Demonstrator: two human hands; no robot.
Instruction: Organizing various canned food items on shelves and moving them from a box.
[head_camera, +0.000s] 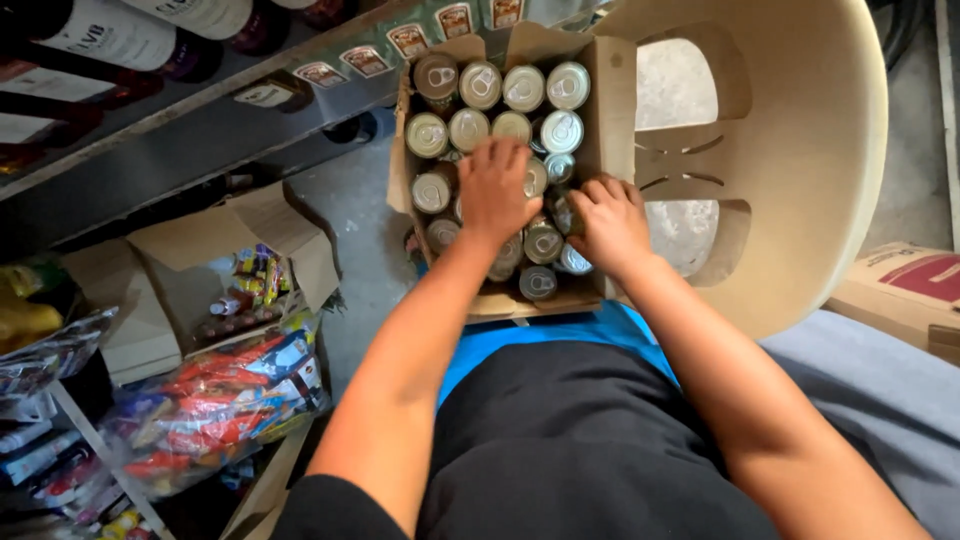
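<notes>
An open cardboard box (617, 110) filled with several upright tin cans (522, 88) with ring-pull lids rests in front of me, against a beige plastic chair (800, 150). My left hand (495, 190) lies palm down on the cans in the middle of the box, fingers curled over one can; the can under it is hidden. My right hand (608, 222) reaches into the box's right side, fingers bent around a can (563, 213) by the box wall.
A shelf with dark bottles (120, 40) runs along the upper left. Below it an open carton (235, 260) holds small packets, and a bag of colourful snack packs (220, 400) lies on a lower rack. Another cardboard box (905, 290) sits at the right.
</notes>
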